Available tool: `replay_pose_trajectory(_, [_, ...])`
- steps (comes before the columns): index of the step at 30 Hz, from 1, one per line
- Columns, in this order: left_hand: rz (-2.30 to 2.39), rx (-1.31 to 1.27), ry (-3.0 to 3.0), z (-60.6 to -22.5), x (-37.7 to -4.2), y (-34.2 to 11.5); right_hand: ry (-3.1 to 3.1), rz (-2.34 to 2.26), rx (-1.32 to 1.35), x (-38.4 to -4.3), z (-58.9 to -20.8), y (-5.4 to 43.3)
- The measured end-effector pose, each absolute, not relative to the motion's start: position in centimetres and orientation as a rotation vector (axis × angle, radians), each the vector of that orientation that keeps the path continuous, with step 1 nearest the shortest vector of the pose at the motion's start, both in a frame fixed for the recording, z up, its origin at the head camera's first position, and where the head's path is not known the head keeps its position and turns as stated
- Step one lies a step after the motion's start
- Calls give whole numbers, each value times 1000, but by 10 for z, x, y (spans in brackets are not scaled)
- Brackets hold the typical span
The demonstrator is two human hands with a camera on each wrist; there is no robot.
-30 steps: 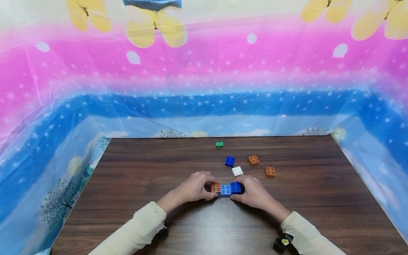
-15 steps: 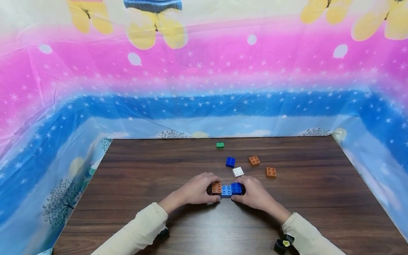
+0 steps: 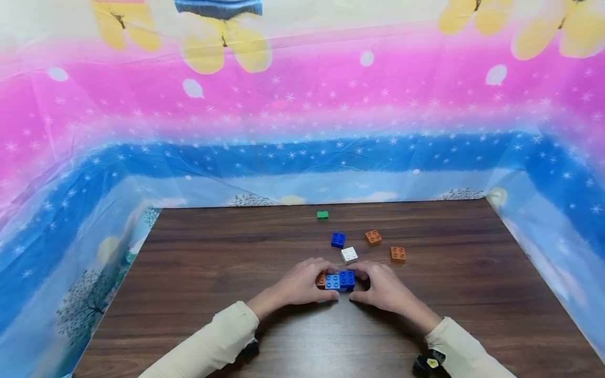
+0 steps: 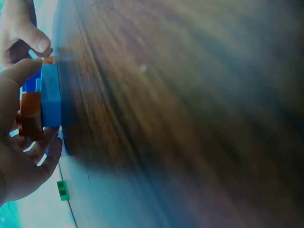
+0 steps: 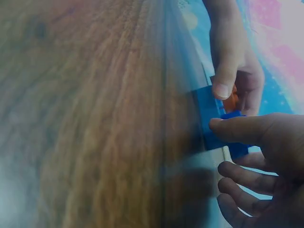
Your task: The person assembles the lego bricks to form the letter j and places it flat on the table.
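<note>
A light blue toy building brick (image 3: 332, 282) forms the base of a small joined row, with an orange brick (image 3: 321, 280) on its left end and a dark blue brick (image 3: 347, 279) on its right end. My left hand (image 3: 300, 283) grips the left end, thumb on the near side and fingers on the far side, covering part of the orange brick. Around the dark blue end curl the thumb and index finger of my right hand (image 3: 382, 286), with a gap at the palm. In the right wrist view, the right thumb lies across the light blue brick (image 5: 209, 107).
Behind the hands lie a white brick (image 3: 349, 255), a loose dark blue brick (image 3: 337, 240), an orange brick (image 3: 373, 237), another orange brick (image 3: 398, 254) and a small green brick (image 3: 322, 215). The wooden table (image 3: 212, 241) is bordered by a printed cloth (image 3: 302, 121).
My left hand has slid right along the row, covering more of the orange brick. My right hand has eased slightly outward from the dark blue end. The loose bricks stay put.
</note>
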State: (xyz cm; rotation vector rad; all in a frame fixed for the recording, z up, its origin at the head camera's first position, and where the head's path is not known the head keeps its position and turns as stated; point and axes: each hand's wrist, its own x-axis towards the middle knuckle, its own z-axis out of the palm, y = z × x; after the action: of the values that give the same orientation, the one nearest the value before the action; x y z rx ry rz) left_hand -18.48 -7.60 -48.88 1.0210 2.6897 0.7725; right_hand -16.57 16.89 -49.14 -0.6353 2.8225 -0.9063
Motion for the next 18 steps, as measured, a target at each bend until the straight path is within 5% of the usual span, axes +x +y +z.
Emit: replay_pose_trajectory(18, [773, 1099, 2736, -495, -191, -65, 3066, -961, -564, -171, -472, 222])
